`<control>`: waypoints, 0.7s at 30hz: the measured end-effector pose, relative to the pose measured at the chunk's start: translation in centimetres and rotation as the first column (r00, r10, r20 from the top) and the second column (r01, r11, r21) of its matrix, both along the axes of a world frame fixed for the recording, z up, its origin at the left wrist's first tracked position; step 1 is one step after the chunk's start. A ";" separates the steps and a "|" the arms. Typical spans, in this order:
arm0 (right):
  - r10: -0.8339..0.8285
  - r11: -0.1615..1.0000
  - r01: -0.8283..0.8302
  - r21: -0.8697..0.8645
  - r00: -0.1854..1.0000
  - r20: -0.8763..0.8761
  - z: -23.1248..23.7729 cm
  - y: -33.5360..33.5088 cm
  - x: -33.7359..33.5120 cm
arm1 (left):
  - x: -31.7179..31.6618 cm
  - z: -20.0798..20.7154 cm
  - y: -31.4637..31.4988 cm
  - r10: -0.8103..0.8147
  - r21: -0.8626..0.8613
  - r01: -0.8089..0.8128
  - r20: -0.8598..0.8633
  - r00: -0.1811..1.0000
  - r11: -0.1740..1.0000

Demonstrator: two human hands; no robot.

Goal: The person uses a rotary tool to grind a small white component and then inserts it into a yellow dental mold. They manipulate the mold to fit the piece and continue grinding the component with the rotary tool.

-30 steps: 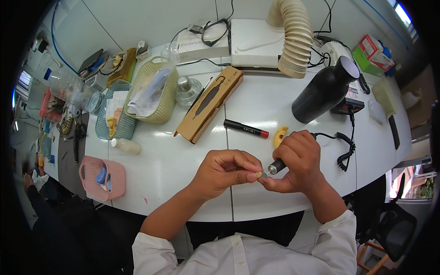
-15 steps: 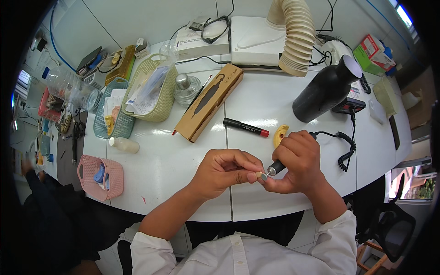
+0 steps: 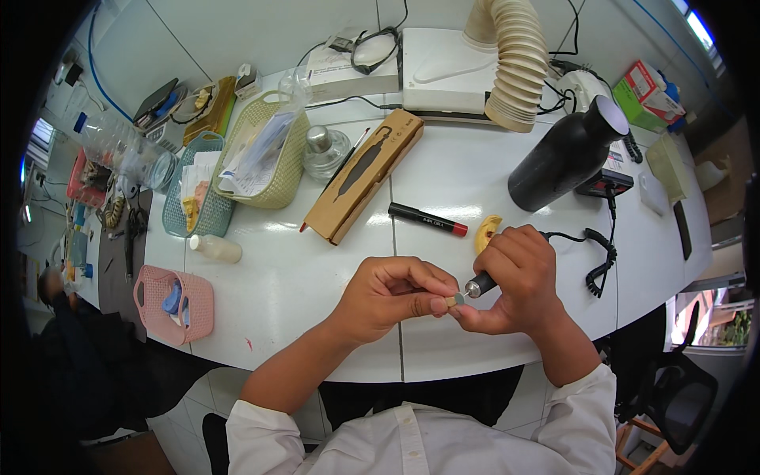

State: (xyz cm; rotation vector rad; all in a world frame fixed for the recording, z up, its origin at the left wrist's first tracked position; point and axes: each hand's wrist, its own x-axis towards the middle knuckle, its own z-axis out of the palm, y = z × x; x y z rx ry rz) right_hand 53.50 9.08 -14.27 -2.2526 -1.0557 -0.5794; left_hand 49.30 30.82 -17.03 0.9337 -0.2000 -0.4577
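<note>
Evidently light and hard, perhaps brittle, the small tan piece (image 3: pixel 451 302) sits just right of centre, pinched between the left hand's (image 3: pixel 384 293) thumb and fingertips, nearly closed; its sides seem the best hold. Beside it, the right hand's (image 3: pixel 518 277) fingers curl snugly around a dark, rigid handpiece (image 3: pixel 481 283) with a shiny metal nose and flat grey disc (image 3: pixel 458 298). Above lies a yellow, curved, matte-looking model (image 3: pixel 486 233); at upper right leans a smooth black bottle (image 3: pixel 558 162).
</note>
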 end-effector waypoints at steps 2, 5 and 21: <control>0.006 0.999 -0.006 -0.036 1.000 -0.008 0.0 -0.1 -0.1 | 0.0 -0.1 0.1 -0.010 -0.007 0.010 0.010 1.000 1.000; 0.008 0.999 -0.008 -0.042 1.000 -0.013 0.2 -0.1 -0.1 | 0.0 0.0 0.0 -0.004 -0.002 0.004 0.030 1.000 1.000; 0.007 1.000 -0.007 -0.020 1.000 0.001 -0.2 0.2 -0.1 | 0.1 0.2 0.0 0.016 0.025 -0.015 -0.029 0.999 1.000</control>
